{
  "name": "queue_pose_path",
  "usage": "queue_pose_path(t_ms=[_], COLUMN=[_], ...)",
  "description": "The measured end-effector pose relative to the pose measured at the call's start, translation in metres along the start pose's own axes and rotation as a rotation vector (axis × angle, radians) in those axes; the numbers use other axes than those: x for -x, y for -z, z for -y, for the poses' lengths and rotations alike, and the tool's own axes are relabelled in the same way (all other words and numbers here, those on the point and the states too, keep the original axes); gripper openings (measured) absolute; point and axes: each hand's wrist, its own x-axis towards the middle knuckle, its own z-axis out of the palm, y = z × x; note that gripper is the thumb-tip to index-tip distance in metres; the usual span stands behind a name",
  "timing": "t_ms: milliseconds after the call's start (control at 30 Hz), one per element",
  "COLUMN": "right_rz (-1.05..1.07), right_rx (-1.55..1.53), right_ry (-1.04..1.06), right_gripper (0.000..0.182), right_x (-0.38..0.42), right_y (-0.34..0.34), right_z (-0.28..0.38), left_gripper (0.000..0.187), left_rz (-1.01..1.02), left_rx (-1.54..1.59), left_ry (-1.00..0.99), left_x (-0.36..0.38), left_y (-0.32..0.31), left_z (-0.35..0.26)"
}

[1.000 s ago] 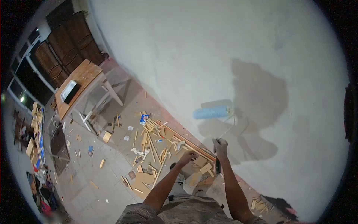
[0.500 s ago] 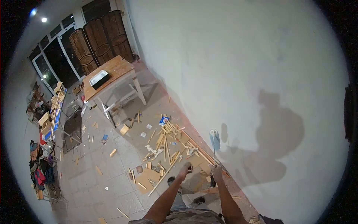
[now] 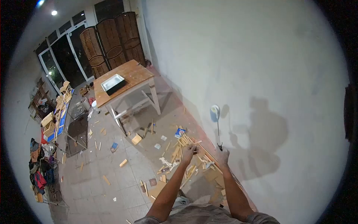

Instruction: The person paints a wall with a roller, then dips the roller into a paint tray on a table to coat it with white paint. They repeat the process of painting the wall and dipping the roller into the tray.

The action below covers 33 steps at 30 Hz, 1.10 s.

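Note:
A paint roller (image 3: 215, 113) with a pale, bluish-white sleeve stands upright on its thin metal rod close in front of the wall (image 3: 261, 67). My right hand (image 3: 223, 157) is closed around its dark handle, below the rod. To the left and at a similar height, my left hand (image 3: 188, 154) has its fingers curled, with a small dark shape by the fingertips that I cannot make out. Beneath both hands, wood strips (image 3: 184, 140) lie heaped on the floor along the foot of the wall.
A wooden table (image 3: 140, 73) carrying a paint tray (image 3: 113, 83) stands ahead to the left. Behind it is a folding screen (image 3: 112, 43). A long rack of wood pieces (image 3: 61, 112) and piled clothes (image 3: 40, 168) line the left side. Offcuts litter the tiled floor (image 3: 97, 194).
Both hands have risen and reached further forward, the right one carrying the paint roller upright. The view has shifted, and the shadow on the wall has moved left.

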Motion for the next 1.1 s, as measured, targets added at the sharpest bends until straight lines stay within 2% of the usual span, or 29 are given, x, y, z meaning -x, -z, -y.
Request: queue_pose_path(t_ms=[100, 233, 333, 433, 467, 567, 600, 633, 700, 800, 900, 933, 1033, 1067, 1100], right_rz=[0.054, 0.230, 0.162, 0.330, 0.325, 0.183, 0.121, 0.166, 0.258, 0.320, 0.350, 0.347, 0.510, 0.512, 0.534], right_rx=[-0.111, -0.236, -0.332, -0.492, -0.437, -0.245, -0.179, -0.149, -0.090, -0.053, -0.075, 0.118, -0.117, -0.117, -0.233], right_ry=[-0.060, -0.330, -0.001, -0.312, -0.354, -0.183, -0.125, -0.110, -0.078, -0.291, -0.350, 0.023, -0.387, -0.300, -0.387], right_gripper=[0.030, 0.025, 0.026, 0.029, 0.032, 0.028, 0.027, 0.027, 0.029, 0.033, 0.036, 0.033, 0.033, 0.028, 0.027], right_x=[0.004, -0.012, -0.048, -0.076, -0.089, -0.131, -0.136, -0.145, -0.162, -0.195, -0.226, -0.239, -0.269, -0.274, -0.279], right_y=[-0.063, -0.115, -0.150, -0.148, -0.159, -0.247, -0.267, -0.286, -0.327, -0.402, -0.480, -0.512, -0.536, -0.557, -0.580], right_z=[-0.011, 0.030, 0.071, 0.177, 0.193, 0.140, 0.146, 0.152, 0.159, 0.161, 0.134, 0.103, 0.206, 0.215, 0.226], left_gripper=[0.022, 0.020, 0.019, 0.018, 0.017, 0.016, 0.016, 0.016, 0.016, 0.016, 0.017, 0.021, 0.023, 0.024, 0.025], left_rz=[-0.016, -0.074, -0.081, -0.086, -0.098, -0.123, -0.138, -0.154, -0.182, -0.231, -0.276, -0.248, -0.403, -0.465, -0.527], left_rx=[-0.065, -0.009, -0.090, -0.060, -0.083, -0.170, -0.194, -0.216, -0.169, -0.124, -0.070, -0.022, -0.005, -0.047, -0.085], left_ry=[-0.017, -0.034, -0.044, -0.082, -0.096, -0.104, -0.107, -0.119, -0.110, -0.045, -0.001, 0.031, -0.016, -0.036, -0.056], left_x=[-0.020, -0.054, -0.071, -0.111, -0.124, -0.159, -0.169, -0.187, -0.237, -0.304, -0.351, -0.369, -0.391, -0.397, -0.404], left_y=[0.053, 0.107, 0.122, 0.142, 0.148, 0.183, 0.193, 0.203, 0.252, 0.306, 0.339, 0.358, 0.390, 0.410, 0.433], left_z=[-0.009, -0.027, -0.078, -0.101, -0.108, -0.115, -0.127, -0.141, -0.116, -0.148, -0.198, -0.206, -0.245, -0.250, -0.254])
